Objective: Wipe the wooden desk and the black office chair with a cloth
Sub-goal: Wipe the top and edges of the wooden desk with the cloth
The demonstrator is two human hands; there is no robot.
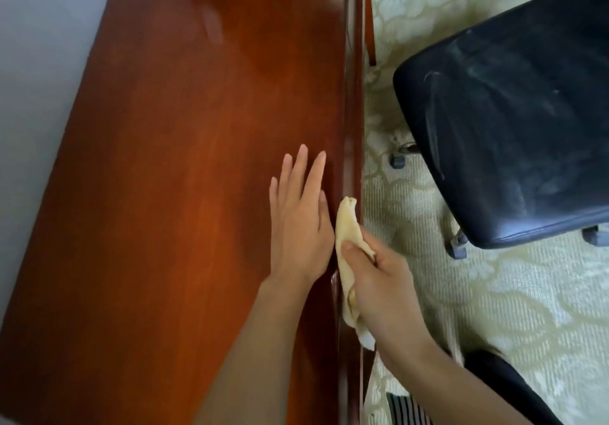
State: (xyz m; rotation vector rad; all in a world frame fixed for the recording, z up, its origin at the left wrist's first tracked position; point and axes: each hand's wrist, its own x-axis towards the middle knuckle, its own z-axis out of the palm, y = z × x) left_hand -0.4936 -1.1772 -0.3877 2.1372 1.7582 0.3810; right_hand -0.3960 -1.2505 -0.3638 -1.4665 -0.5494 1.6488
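Right hand [379, 286] grips cloth [347, 227] at desk [197, 128] edge; chair [510, 111] nearby.

Left grip [298, 227] flat on wooden desk [164, 161], right grip [385, 292] around cloth [347, 223] at its edge

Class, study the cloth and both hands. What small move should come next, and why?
Probably slide the right hand with the cloth along the desk edge, away from the person. The hand grips the cloth against that edge, the left hand lies flat on the top beside it, and most of the edge stretches ahead. The chair, streaked with pale dust, can wait.
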